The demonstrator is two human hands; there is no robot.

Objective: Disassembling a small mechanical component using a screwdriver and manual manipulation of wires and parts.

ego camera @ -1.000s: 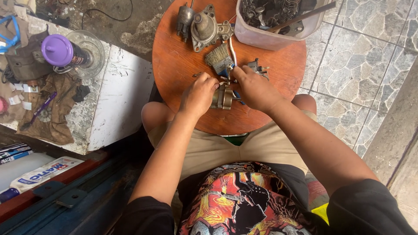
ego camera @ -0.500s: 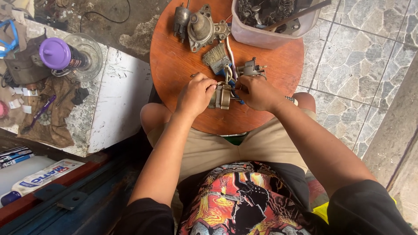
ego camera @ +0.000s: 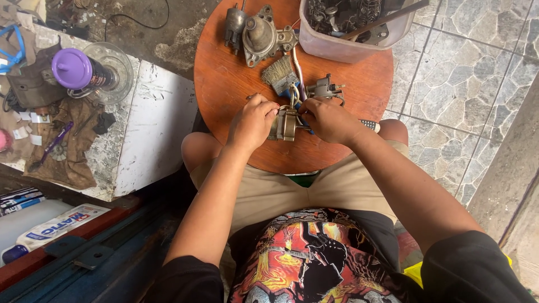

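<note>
**Both hands are clamping a small metal part at the table's near edge**

Gripping from either side, your left hand [ego camera: 252, 120] and right hand [ego camera: 328, 119] are closing around a small brass-grey metal part [ego camera: 285, 123], fingers curled and pressed against its flanks. You are holding it just above the round wooden table [ego camera: 224, 84], near the edge closest to your knees. It is looking like a cast, rigid piece, so it is probably feeling dense for its size and not giving under pressure; its grimy surface may be sliding a little under your fingertips. The broad side faces are offering the safest hold, since whatever thin bits are sticking out on top could bend. Your right hand is also covering something blue, though what it is cannot be told.

Just beyond your knuckles a worn paintbrush [ego camera: 281, 74] is lying, beside another small metal assembly [ego camera: 324, 88]. Farther back, a larger grey housing [ego camera: 261, 35] is sitting next to a pale plastic tub [ego camera: 337, 47] holding dark parts. Off to your left, a purple-lidded bottle [ego camera: 76, 70] is resting on a cluttered bench.
</note>
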